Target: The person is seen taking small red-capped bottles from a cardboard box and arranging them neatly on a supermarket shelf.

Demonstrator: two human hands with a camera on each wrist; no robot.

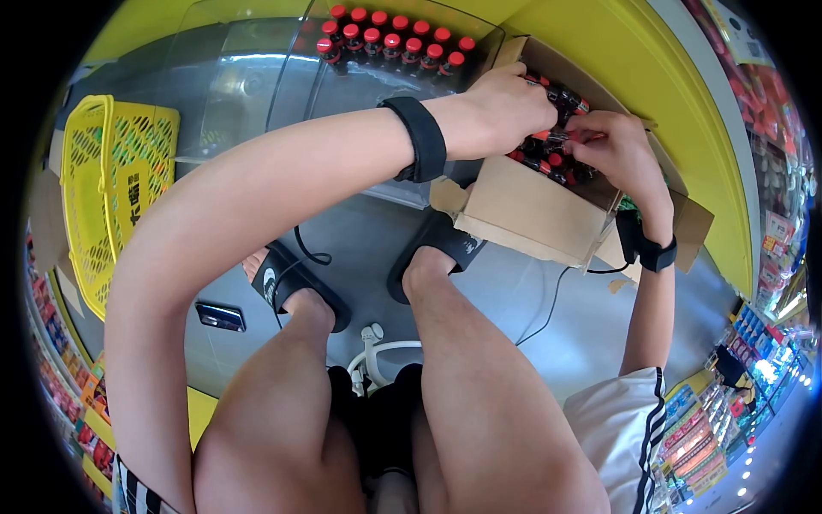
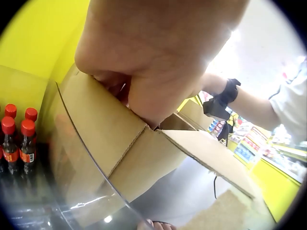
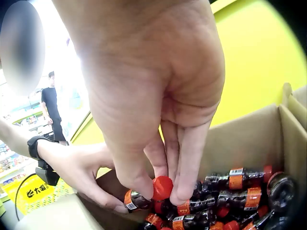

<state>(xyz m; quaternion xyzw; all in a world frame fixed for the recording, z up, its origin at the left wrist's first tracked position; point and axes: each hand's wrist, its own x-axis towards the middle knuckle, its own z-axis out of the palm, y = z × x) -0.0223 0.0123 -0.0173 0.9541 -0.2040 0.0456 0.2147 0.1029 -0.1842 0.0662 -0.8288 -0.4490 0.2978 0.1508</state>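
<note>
A cardboard box [image 1: 539,210] holds several small dark cola bottles [image 3: 235,182] with red caps and orange-red labels, lying jumbled. My right hand [image 1: 621,150] reaches in from the right, pinching one bottle's red cap [image 3: 162,188] between thumb and fingers. From the other side my left hand [image 1: 505,107] bends over the box's left wall. Its thumb [image 3: 112,203] is curled against the labelled body of a bottle [image 3: 136,200] beside that cap; its other fingers are largely hidden. Left of the box, several upright cola bottles [image 1: 392,44] stand in rows in a clear plastic bin [image 1: 351,103].
A yellow basket [image 1: 120,184] stands at the far left. Box flaps [image 2: 206,155] stick outward. On the floor lie a phone [image 1: 220,316] and a black cable [image 1: 548,313], near my sandalled feet [image 1: 428,257]. A yellow panel [image 1: 685,103] rises behind the box.
</note>
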